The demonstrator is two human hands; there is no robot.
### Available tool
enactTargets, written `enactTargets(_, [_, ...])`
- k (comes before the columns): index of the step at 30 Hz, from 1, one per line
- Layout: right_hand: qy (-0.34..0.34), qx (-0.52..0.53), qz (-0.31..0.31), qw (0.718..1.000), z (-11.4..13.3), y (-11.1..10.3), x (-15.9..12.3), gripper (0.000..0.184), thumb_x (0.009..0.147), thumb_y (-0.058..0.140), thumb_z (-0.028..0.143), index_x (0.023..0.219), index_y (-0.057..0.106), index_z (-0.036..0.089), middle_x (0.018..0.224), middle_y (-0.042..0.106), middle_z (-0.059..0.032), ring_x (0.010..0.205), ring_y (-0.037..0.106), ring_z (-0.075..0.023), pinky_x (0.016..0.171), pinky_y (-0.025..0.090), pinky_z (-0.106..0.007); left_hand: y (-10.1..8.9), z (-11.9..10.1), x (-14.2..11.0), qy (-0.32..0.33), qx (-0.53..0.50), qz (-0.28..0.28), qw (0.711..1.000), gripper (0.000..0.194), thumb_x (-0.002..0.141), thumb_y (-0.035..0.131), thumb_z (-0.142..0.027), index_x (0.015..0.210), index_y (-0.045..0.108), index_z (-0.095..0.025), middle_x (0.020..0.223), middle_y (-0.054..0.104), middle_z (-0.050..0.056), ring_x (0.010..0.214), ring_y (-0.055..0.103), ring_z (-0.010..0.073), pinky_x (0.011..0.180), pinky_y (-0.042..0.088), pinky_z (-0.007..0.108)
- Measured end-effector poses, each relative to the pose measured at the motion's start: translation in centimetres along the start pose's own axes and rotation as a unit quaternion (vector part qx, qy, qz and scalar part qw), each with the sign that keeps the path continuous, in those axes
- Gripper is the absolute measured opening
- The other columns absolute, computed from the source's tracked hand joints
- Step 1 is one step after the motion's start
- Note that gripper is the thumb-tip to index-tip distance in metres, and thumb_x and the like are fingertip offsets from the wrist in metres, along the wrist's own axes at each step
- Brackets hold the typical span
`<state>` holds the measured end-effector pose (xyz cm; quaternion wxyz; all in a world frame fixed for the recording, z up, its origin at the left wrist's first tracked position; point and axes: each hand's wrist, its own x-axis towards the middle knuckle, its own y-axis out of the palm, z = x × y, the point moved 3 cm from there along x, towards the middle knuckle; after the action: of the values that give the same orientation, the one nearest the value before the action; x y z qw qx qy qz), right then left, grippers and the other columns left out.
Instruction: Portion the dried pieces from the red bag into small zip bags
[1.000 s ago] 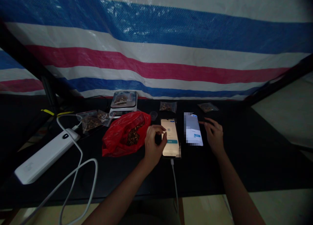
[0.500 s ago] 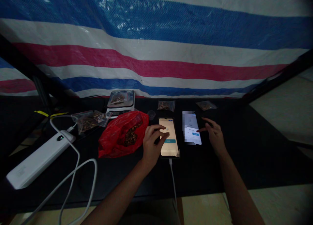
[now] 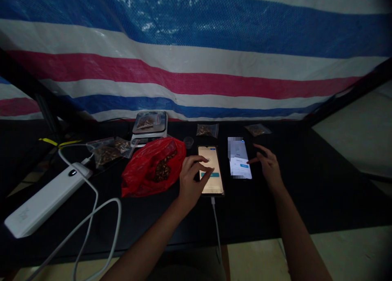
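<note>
Two lit phones lie side by side on a black table [image 3: 245,215]. Over the left phone [image 3: 218,187], with its cream screen and teal button, is my left hand [image 3: 192,179]. Its thumb and fingers are apart and curved above the screen, holding nothing. My right hand [image 3: 269,167] is at the right edge of the other phone [image 3: 240,158], whose screen is bluish white. One extended finger reaches a blue button there; whether it touches the glass I cannot tell. A white cable [image 3: 215,215] is plugged into the left phone's lower end.
An open red plastic bag [image 3: 137,171] holds small brown pieces. Behind it stands a scale [image 3: 150,128] carrying a small clear packet. More packets [image 3: 207,130] lie at the back and left. A white power bank [image 3: 45,203] with a looped cable is at left; a striped sheet [image 3: 196,60] hangs behind.
My left thumb has shifted slightly right and down over the left phone's screen. My right hand stays nearly still, and the whole view has tilted a little.
</note>
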<state>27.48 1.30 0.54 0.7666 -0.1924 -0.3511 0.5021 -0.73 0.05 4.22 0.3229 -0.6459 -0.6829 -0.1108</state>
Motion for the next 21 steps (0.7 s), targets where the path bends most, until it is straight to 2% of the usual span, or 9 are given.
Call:
enactTargets(6, [0.038, 0.013, -0.047, 0.998, -0.4, -0.5, 0.0, 0.039, 0.083, 0.041, 0.04, 0.059, 0.068, 0.025, 0.12, 0.053, 0.0006, 0.111, 0.041, -0.0235, 0.098, 0.025, -0.044, 0.0, 0.1, -0.1, -0.006, 0.0, -0.001, 1.0, 0.009, 0.075, 0.059, -0.019, 0.068, 0.055, -0.018, 0.085, 0.056, 0.003, 0.084, 0.054, 0.0158, 0.073, 0.042, 0.031])
enactTargets(12, [0.044, 0.011, -0.046, 0.998, -0.4, -0.5, 0.1, 0.039, 0.082, 0.041, 0.04, 0.057, 0.068, 0.025, 0.119, 0.054, 0.0005, 0.111, 0.041, -0.0242, 0.098, 0.024, -0.045, 0.1, -0.1, -0.2, 0.004, 0.003, 0.009, 1.0, 0.007, 0.074, 0.061, -0.017, 0.07, 0.054, -0.018, 0.085, 0.055, 0.002, 0.085, 0.053, 0.0153, 0.074, 0.042, 0.031])
enactTargets(15, [0.048, 0.013, -0.037, 0.998, -0.3, -0.5, 0.2, 0.039, 0.082, 0.041, 0.04, 0.058, 0.068, 0.025, 0.12, 0.053, -0.0004, 0.112, 0.041, -0.0248, 0.098, 0.024, -0.046, 0.0, 0.1, -0.3, 0.001, -0.017, -0.007, 1.0, 0.013, 0.072, 0.063, -0.016, 0.078, 0.051, -0.018, 0.089, 0.054, 0.003, 0.085, 0.052, 0.0147, 0.071, 0.044, 0.029])
enactTargets(18, [0.014, -0.002, -0.029, 0.999, 0.8, -0.5, -0.1, 0.039, 0.085, 0.038, 0.039, 0.066, 0.07, 0.025, 0.122, 0.052, -0.0009, 0.112, 0.04, -0.0247, 0.098, 0.025, -0.045, -0.2, 0.5, -0.3, -0.029, -0.06, -0.052, 0.996, 0.024, 0.072, 0.062, -0.014, 0.088, 0.046, -0.019, 0.094, 0.052, 0.004, 0.085, 0.052, 0.0137, 0.064, 0.045, 0.025])
enactTargets(21, [-0.058, -0.029, -0.008, 0.998, 3.5, 0.2, -1.3, 0.037, 0.087, 0.035, 0.038, 0.083, 0.07, 0.027, 0.124, 0.049, -0.0014, 0.114, 0.039, -0.0247, 0.097, 0.025, -0.045, -0.4, 1.0, -0.2, -0.072, -0.079, -0.102, 0.989, 0.023, 0.075, 0.058, -0.012, 0.091, 0.043, -0.019, 0.095, 0.05, 0.005, 0.086, 0.052, 0.0131, 0.061, 0.045, 0.022])
